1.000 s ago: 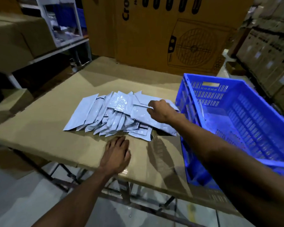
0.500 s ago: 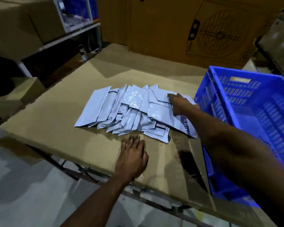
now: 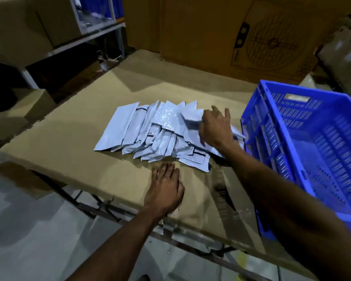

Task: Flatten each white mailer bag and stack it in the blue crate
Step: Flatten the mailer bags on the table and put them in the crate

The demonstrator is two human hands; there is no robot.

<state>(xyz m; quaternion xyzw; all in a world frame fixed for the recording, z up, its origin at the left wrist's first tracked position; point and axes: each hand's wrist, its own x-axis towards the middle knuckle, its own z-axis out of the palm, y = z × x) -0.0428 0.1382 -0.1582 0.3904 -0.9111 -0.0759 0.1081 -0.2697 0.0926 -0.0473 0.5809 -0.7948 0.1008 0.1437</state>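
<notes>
A fanned pile of white mailer bags (image 3: pixel 150 130) lies on the cardboard-covered table (image 3: pixel 69 142). My right hand (image 3: pixel 216 128) is over the pile's right end, gripping one white mailer bag (image 3: pixel 193 118) by its edge and lifting it off the heap. My left hand (image 3: pixel 164 187) lies flat on the table just in front of the pile, fingers apart, holding nothing. The blue crate (image 3: pixel 304 126) stands at the table's right side, next to my right hand; no bags show inside it.
A large brown carton with a fan drawing (image 3: pixel 231 33) stands behind the table. A metal shelf with boxes (image 3: pixel 49 31) is at the left. The table's front edge and its metal frame (image 3: pixel 114 209) are near my left wrist.
My right hand has closed on a mailer bag at the pile's right end and raised it, fingers now spread upward. The left hand stays flat on the table. The view shifted left.
</notes>
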